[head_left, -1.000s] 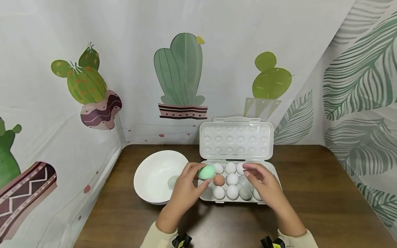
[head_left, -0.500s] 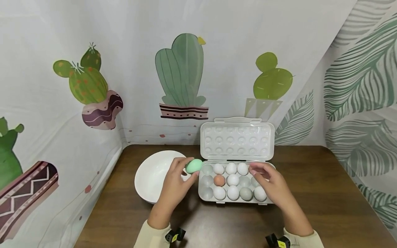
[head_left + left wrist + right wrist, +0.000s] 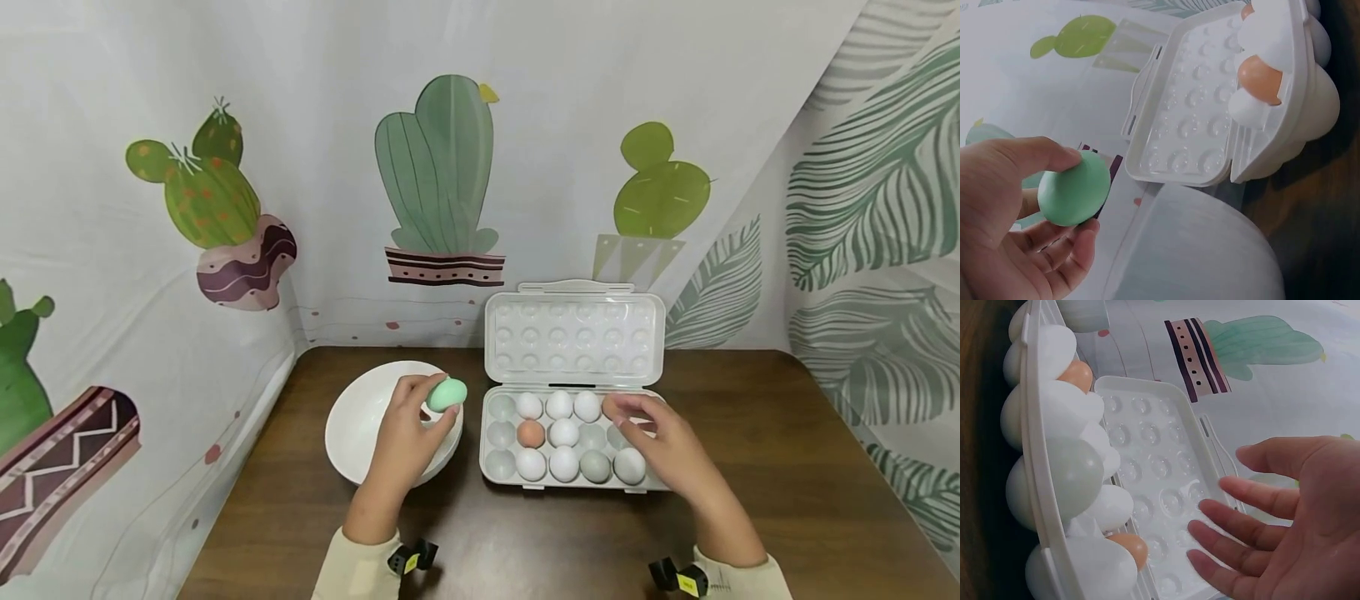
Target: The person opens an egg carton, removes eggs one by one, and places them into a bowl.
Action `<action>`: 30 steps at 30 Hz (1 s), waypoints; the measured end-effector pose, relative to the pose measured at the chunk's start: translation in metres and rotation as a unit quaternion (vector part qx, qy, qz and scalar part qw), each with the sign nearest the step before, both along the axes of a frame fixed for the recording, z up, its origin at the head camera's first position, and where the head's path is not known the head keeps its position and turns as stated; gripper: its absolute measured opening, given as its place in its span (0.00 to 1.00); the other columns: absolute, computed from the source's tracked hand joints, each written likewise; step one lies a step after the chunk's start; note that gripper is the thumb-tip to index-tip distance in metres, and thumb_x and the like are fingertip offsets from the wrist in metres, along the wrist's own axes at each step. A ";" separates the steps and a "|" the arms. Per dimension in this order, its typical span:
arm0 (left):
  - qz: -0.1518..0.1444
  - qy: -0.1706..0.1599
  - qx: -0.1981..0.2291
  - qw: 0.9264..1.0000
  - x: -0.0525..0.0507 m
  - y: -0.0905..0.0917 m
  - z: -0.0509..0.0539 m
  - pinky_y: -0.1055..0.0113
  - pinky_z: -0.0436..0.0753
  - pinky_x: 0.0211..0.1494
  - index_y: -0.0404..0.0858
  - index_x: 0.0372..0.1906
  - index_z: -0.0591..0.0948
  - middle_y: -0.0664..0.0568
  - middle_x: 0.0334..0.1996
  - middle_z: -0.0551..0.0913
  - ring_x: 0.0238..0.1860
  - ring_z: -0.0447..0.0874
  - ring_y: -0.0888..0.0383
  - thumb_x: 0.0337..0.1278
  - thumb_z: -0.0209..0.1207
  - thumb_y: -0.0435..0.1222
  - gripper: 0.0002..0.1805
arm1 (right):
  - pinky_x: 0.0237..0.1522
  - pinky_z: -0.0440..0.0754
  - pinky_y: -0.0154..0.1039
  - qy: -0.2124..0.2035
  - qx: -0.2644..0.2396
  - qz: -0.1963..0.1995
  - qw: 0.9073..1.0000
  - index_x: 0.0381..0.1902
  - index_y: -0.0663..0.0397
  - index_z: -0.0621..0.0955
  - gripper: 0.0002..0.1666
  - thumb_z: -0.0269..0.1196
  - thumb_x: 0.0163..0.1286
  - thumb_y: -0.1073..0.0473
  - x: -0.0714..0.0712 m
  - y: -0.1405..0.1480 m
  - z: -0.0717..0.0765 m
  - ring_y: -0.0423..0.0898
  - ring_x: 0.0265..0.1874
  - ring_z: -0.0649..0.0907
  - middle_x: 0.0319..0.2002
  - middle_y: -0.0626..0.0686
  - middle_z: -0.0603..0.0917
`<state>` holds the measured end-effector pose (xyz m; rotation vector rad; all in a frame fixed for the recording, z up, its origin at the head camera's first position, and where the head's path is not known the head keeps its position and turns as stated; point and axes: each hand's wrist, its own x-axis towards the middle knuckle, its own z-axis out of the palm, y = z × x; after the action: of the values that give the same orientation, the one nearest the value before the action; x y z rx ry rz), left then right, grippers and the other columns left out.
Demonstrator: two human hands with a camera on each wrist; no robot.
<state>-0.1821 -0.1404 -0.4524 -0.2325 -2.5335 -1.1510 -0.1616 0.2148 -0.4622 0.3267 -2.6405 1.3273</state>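
My left hand (image 3: 405, 433) pinches a pale green egg (image 3: 447, 395) between thumb and fingers, above the right part of a white bowl (image 3: 356, 417). In the left wrist view the green egg (image 3: 1074, 189) shows whole, held from the side. An egg carton (image 3: 525, 483) with its lid (image 3: 573, 337) raised holds several white eggs (image 3: 564, 464), a greyish egg (image 3: 595, 467) and a brown egg (image 3: 531, 433). Over the carton's right end hovers my right hand (image 3: 663, 437), fingers loosely spread and holding nothing. Near it a second brown egg (image 3: 1129, 549) peeks out in the right wrist view.
Several hollows at the carton's left end, such as one hollow (image 3: 501, 435), hold no egg. The dark wooden table (image 3: 555, 542) extends around bowl and carton. Behind stands a white cloth (image 3: 547, 142) printed with cacti. The bowl's inside is partly hidden by the left hand.
The left hand has carried the green egg leftward from over the carton's left end to above the bowl. My right hand has shifted slightly right, staying over the carton.
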 end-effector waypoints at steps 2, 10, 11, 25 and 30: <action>0.010 -0.017 -0.003 1.000 -0.001 -0.002 -0.001 0.58 0.83 0.44 0.40 0.61 0.82 0.47 0.54 0.77 0.44 0.79 0.56 0.56 0.70 0.37 0.25 | 0.52 0.84 0.44 -0.007 0.009 0.002 1.000 0.60 0.59 0.81 0.20 0.63 0.73 0.59 0.000 0.001 0.000 0.53 0.54 0.84 0.55 0.57 0.86; 0.029 -0.064 -0.028 0.997 -0.005 -0.012 -0.005 0.62 0.79 0.46 0.41 0.61 0.82 0.47 0.53 0.78 0.39 0.78 0.55 0.55 0.69 0.40 0.27 | 0.55 0.82 0.57 -0.035 0.025 0.003 0.999 0.62 0.64 0.79 0.23 0.62 0.72 0.59 -0.003 0.004 -0.004 0.59 0.57 0.83 0.58 0.61 0.84; 0.030 -0.069 -0.030 0.997 -0.005 -0.013 -0.006 0.60 0.79 0.47 0.40 0.61 0.81 0.47 0.53 0.78 0.40 0.78 0.54 0.55 0.70 0.40 0.27 | 0.55 0.81 0.58 -0.038 0.026 0.002 0.999 0.62 0.64 0.78 0.24 0.63 0.72 0.59 -0.003 0.005 -0.004 0.60 0.58 0.83 0.59 0.61 0.83; 0.027 -0.124 -0.062 0.990 -0.008 -0.024 -0.013 0.60 0.77 0.46 0.39 0.53 0.81 0.46 0.46 0.80 0.42 0.80 0.53 0.50 0.71 0.38 0.23 | 0.58 0.79 0.61 -0.110 0.083 0.014 0.990 0.60 0.68 0.77 0.28 0.65 0.70 0.54 0.000 0.012 -0.008 0.66 0.56 0.82 0.56 0.68 0.83; 0.020 -0.141 -0.081 0.987 -0.010 -0.025 -0.014 0.58 0.77 0.49 0.39 0.51 0.82 0.46 0.45 0.80 0.43 0.79 0.53 0.48 0.70 0.37 0.21 | 0.54 0.82 0.58 -0.122 0.093 0.024 0.988 0.60 0.66 0.78 0.27 0.65 0.69 0.55 -0.001 0.016 -0.010 0.64 0.52 0.84 0.53 0.67 0.84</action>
<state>-0.1920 -0.1654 -0.4668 -0.0611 -2.8691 -1.0261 -0.1624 0.2304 -0.4722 0.2687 -2.9883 1.2065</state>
